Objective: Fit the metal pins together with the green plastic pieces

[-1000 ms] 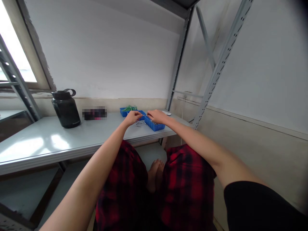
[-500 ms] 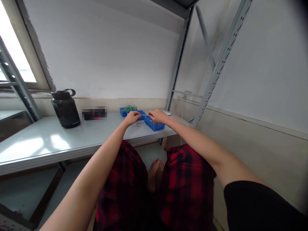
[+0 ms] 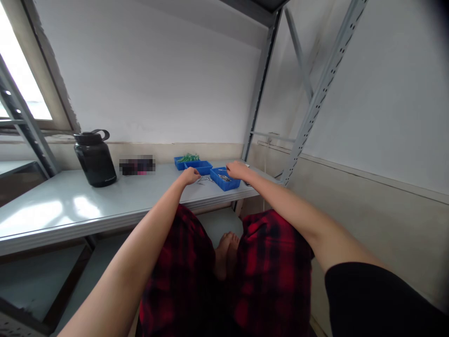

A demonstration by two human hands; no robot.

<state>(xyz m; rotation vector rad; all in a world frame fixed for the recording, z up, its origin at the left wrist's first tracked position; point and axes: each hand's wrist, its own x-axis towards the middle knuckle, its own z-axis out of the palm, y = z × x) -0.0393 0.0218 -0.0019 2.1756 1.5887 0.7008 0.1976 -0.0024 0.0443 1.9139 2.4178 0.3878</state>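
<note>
Fingers of the right hand (image 3: 237,170) pinch a rod (image 3: 222,170); the left hand (image 3: 190,175) is curled, its hold unclear. The rod looks light, stiff, slippery: best held mid-length.

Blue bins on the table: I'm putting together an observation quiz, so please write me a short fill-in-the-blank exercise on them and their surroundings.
1. The right hand is at the front bin, which holds small silvery pieces that look like ____.
2. The things in the back-left bin are coloured ____.
3. In the picture, the dark bottle stands to the ____ of the bins.
4. Altogether, ____ blue bins show on the table.

Missing words: metal; green; left; three.
</note>
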